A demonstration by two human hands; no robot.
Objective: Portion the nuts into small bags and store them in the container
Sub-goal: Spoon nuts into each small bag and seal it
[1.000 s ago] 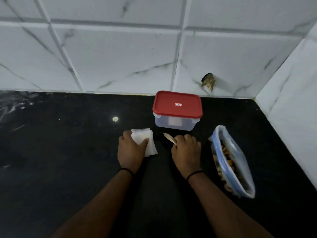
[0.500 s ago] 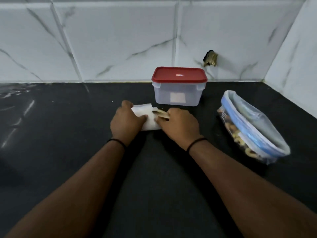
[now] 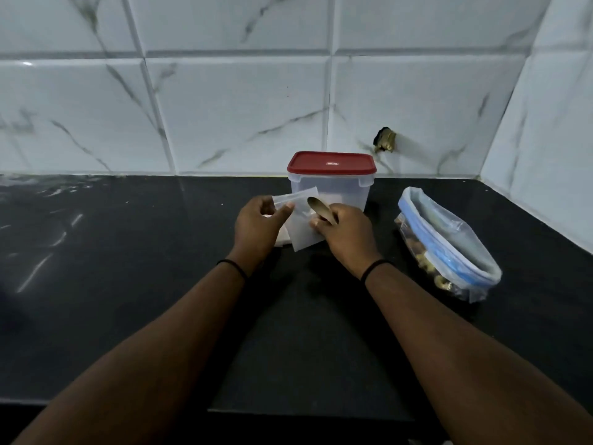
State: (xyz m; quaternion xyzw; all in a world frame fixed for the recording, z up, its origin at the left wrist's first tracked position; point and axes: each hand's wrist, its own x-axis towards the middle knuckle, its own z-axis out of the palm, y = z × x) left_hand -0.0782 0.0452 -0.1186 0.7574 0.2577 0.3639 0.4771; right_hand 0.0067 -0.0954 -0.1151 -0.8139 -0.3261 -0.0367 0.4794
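**Both hands on a small bag in front of the closed box**

The left hand (image 3: 256,224) pinches the top corner of a small clear bag (image 3: 300,226) between thumb and fingers. The right hand (image 3: 348,234) holds the bag's other side, its fingers also curled round a spoon (image 3: 319,209) whose bowl points up. The bag is lifted just in front of a clear box (image 3: 332,184) with its red lid (image 3: 331,162) on, standing on the black desk (image 3: 128,252) near the tiled wall. To the right, apart from the hands, lies an open bag of nuts (image 3: 446,248).
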